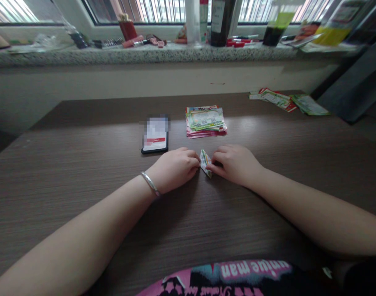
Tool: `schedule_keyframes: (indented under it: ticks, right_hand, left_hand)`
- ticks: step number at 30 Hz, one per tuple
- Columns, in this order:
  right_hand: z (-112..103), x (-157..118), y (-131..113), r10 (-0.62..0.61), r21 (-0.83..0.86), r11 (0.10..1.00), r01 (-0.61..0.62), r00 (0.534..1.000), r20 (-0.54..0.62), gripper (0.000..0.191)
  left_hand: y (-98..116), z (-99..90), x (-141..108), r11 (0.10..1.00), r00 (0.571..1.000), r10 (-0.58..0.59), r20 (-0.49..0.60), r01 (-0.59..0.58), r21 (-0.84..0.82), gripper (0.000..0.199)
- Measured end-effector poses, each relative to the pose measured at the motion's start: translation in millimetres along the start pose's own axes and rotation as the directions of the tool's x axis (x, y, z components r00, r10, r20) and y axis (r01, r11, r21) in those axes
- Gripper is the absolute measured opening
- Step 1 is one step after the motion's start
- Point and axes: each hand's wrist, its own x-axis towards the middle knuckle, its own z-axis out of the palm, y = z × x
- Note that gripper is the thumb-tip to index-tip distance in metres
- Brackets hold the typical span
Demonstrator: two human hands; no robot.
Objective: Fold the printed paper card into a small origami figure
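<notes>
A small folded piece of printed paper [205,163] stands between my two hands over the dark wooden table. My left hand [182,166], with a silver bangle at its wrist, pinches the paper's left edge with fingers closed. From the other side my right hand [232,164] grips the right edge between thumb and fingers. Beyond the hands lies a stack of colourful printed papers [206,120]. A phone [156,135] with a lit screen rests just past my left hand, its upper part blurred out.
More printed packets [278,100] lie at the table's back right corner. Behind the table [67,164], a speckled stone windowsill [163,55] carries bottles, a red cup [128,31], pens and small items. Dark cloth hangs at the right.
</notes>
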Motion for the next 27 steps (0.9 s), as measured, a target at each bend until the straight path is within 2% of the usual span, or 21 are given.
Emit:
schedule_keyframes:
  ticks: [5,8,10,12,15,20,27]
  right_hand:
    - [8,0,2,0.067,0.051,0.997,-0.065,0.997,-0.042,0.035]
    - [10,1,8,0.043,0.120,0.992,-0.038,0.998,-0.043,0.032]
    - [13,2,12,0.004,0.182,0.983,0.005,0.999,-0.050,0.031]
    - [15,2,16,-0.036,0.237,0.970,0.048,0.998,-0.057,0.029]
    - [18,3,19,-0.068,0.285,0.955,0.083,0.996,-0.063,0.028]
    - [21,3,21,-0.080,0.325,0.940,0.104,0.993,-0.087,0.028]
    - [28,6,23,-0.059,0.434,0.895,0.103,0.992,-0.114,0.026]
  left_hand:
    - [-5,6.7,1,0.995,0.996,0.038,-0.085,-0.046,-0.089,0.021]
    - [-4,9.4,1,0.996,0.979,-0.053,-0.197,0.038,-0.077,0.018]
    - [-2,10.5,1,0.992,0.963,-0.120,-0.242,0.108,-0.060,0.024]
    - [-2,11.4,2,0.989,0.959,-0.150,-0.238,0.145,-0.039,0.029]
    - [-3,12.7,2,0.990,0.973,-0.144,-0.178,0.142,-0.022,0.028]
    - [-6,14.2,3,0.977,0.979,-0.177,-0.099,0.163,-0.138,0.021]
    - [-8,13.7,4,0.972,0.975,-0.194,-0.110,0.175,-0.156,0.023]
